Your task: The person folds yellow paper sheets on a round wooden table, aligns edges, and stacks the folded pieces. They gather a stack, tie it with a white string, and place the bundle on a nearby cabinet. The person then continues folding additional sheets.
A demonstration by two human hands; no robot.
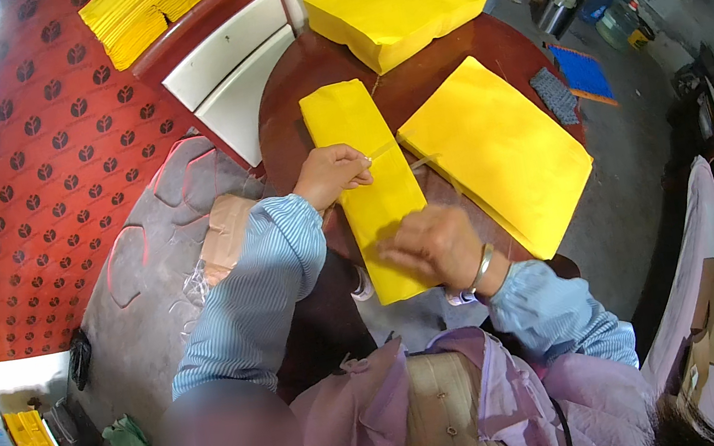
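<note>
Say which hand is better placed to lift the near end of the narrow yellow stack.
Right, probably. The right hand already lies flat on the near end of the narrow stack. The left hand is at its left edge, farther up, pinching what looks like a thin strip.

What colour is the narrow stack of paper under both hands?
Bright yellow: the narrow paper stack shows best in the head view.

We wear blue-and-white striped sleeves with gathered cuffs, a pale lilac garment over a beige ribbed top, and a thin silver bangle (480,267) at the wrist of our right hand (428,244).
</note>
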